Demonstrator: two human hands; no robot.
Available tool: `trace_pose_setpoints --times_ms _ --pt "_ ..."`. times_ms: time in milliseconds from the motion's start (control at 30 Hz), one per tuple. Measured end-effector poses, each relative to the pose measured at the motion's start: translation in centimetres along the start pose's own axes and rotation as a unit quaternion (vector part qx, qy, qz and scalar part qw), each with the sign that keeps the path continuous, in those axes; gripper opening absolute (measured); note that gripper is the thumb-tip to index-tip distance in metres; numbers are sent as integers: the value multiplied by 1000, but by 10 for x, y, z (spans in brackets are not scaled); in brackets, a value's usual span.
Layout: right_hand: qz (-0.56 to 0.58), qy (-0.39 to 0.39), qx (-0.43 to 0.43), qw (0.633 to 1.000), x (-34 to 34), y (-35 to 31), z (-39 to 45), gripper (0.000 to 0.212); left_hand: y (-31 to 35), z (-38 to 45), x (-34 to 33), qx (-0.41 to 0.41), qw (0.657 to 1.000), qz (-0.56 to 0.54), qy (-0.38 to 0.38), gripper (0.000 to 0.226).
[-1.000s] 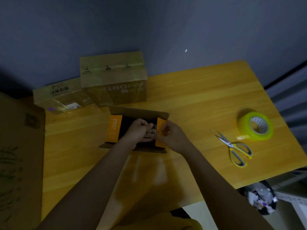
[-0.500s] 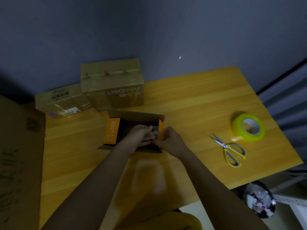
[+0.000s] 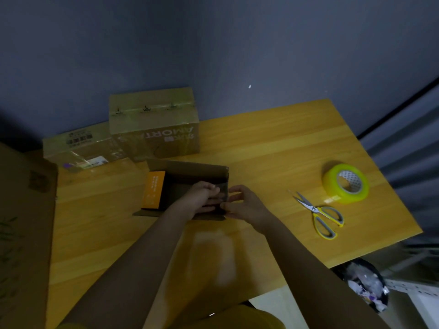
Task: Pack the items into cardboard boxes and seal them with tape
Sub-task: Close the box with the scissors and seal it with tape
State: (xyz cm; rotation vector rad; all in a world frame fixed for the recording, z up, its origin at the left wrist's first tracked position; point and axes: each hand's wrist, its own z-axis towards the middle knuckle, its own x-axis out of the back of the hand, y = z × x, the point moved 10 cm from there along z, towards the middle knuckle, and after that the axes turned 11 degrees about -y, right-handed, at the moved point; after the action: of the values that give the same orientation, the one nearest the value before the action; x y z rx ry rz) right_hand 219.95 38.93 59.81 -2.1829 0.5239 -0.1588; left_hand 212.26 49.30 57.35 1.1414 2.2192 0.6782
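A dim grey-blue wall (image 3: 237, 43) stands behind the wooden table (image 3: 273, 143).

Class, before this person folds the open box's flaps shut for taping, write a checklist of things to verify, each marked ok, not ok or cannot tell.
1. Item fully down inside the open box: cannot tell, dark interior.
2. Left hand out of the box: not ok.
3. Right hand at the box's right wall: ok.
4. Tape roll on the table: ok.
5. Scissors beside the tape: ok.
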Motion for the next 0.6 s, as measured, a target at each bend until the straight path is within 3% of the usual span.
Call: trace_pose_setpoints --times_ms 367,467,600 --pt "38 -13 8 999 3 7 -3 39 1 15 -13 -1 985 174 10 3" --pt "39 -12 14 999 5 6 -3 36 9 15 -16 -31 963 267 13 4" --pt "27 -9 14 999 3 5 -5 37 20 8 -13 -56 916 395 25 29"
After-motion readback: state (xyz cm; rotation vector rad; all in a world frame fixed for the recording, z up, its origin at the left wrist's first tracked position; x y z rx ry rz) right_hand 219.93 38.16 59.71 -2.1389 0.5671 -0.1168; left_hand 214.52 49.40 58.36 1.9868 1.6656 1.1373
